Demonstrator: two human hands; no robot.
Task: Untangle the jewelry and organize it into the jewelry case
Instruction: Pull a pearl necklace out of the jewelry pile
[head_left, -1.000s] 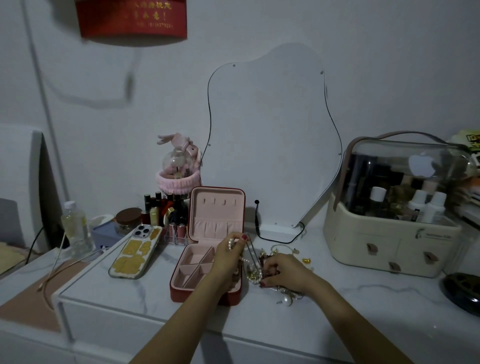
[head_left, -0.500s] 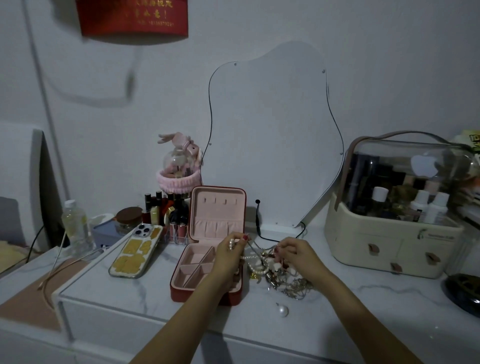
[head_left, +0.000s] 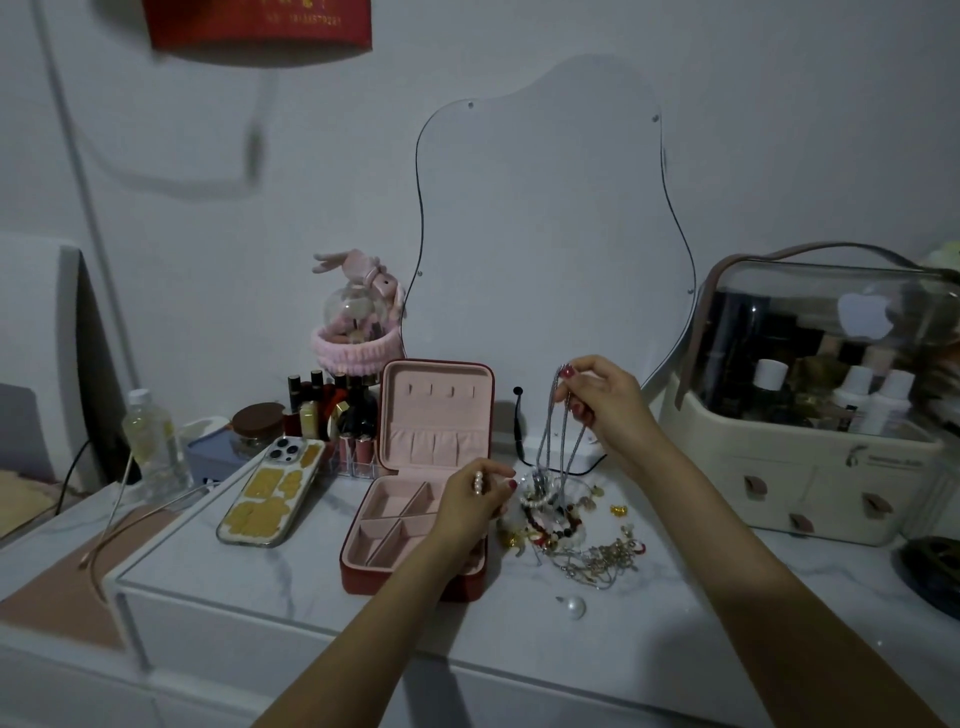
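While two hands work, one silver chain (head_left: 563, 431) lifted, one jewelry case (head_left: 415, 525) open

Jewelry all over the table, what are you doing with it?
A person is untangling a jewelry pile beside an open pink jewelry case. The right hand lifts a silver chain up out of the pile, its lower end caught in the tangle. The left hand pinches a small pearl piece at the case's edge. The case compartments look empty, and a loose pearl lies near the table's front edge.
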